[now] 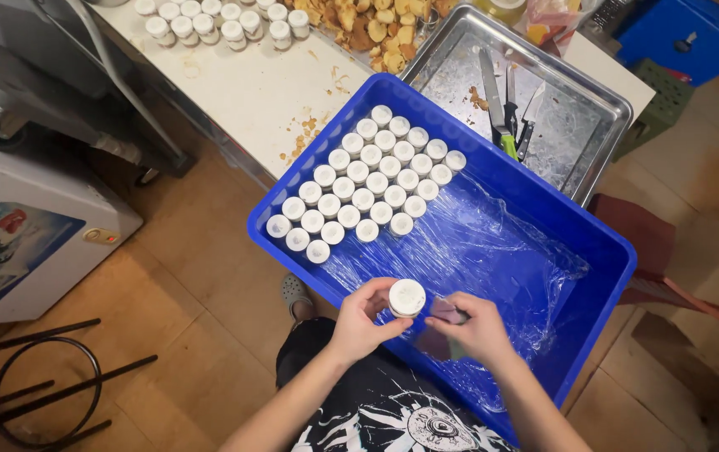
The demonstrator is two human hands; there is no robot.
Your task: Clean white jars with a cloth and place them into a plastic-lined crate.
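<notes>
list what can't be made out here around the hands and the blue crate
- Head view: the jar in the left hand shows only its white lid; fingers hide its body.
- The dark thing under the right hand is blurred.
- The blue crate: near corner hidden behind the person's arms.
- The knives in the steel tray: too small for detail.

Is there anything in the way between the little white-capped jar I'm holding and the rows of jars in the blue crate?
Nothing visible. The left hand holds the white-capped jar over the blue crate. Between it and the rows of jars lies only bare plastic film lining the crate floor.
</notes>
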